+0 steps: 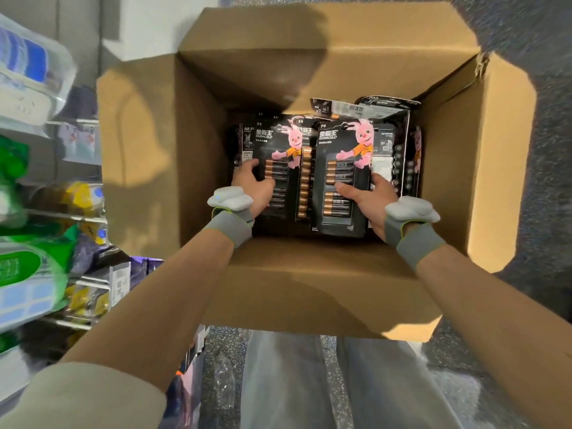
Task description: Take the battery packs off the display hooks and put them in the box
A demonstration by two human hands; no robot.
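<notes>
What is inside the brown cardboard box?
Black battery packs with pink rabbits lie overlapping in the brown cardboard box; the left hand and right hand each grip one. Box floor and lower packs are covered.

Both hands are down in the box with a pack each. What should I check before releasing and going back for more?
1. Left hand grips left battery pack, inside the box: ok.
2. Right hand grips right battery pack, thumb on its face: ok.
3. Both packs settled flat: cannot tell.
4. Flaps folded outward, opening unobstructed: ok.
5. Box walls rise well above the packs, room for more: ok.
6. Packs remaining on display hooks: cannot tell, hooks out of view.
</notes>
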